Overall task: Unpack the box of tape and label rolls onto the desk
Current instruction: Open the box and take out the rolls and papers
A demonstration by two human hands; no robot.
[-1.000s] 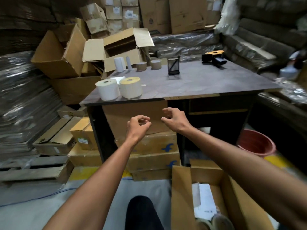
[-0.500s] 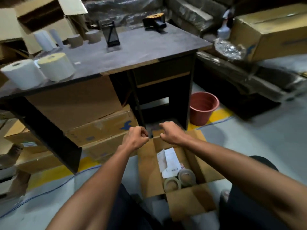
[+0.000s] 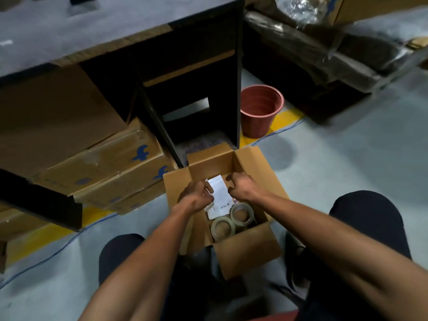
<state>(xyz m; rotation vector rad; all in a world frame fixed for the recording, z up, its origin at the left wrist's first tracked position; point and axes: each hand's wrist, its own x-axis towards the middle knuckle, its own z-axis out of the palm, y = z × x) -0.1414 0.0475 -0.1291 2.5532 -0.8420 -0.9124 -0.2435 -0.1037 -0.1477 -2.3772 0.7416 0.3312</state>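
Fingers (image 3: 209,186) of your left hand (image 3: 196,196) are curled over the open cardboard box (image 3: 251,245), close above the white printed paper (image 3: 220,193) that lies along the box's far-left inner side; whether they pinch the paper or merely hover over it you cannot tell from this view. Your right hand (image 3: 242,187) hangs over the box's middle with its fingers loosely bent and nothing in them. The box is plain brown corrugated card with four flaps folded outward, and it sits on the smooth grey floor (image 3: 347,163) between your knees. Two tape rolls (image 3: 232,220) lie flat in its near corner, touching each other, each a glossy tan ring round a brown card core. Beyond the box stands the dark desk; a strip of its matte grey surface (image 3: 81,26) shows at the top-left, with a pale chipped front edge. Under it, stacked brown cartons (image 3: 104,163) carry two blue printed marks. One round terracotta-coloured plastic bucket (image 3: 260,110) stands by the desk's right leg, on a yellow floor stripe (image 3: 284,119), and one thin blue cable (image 3: 58,249) trails across the floor.
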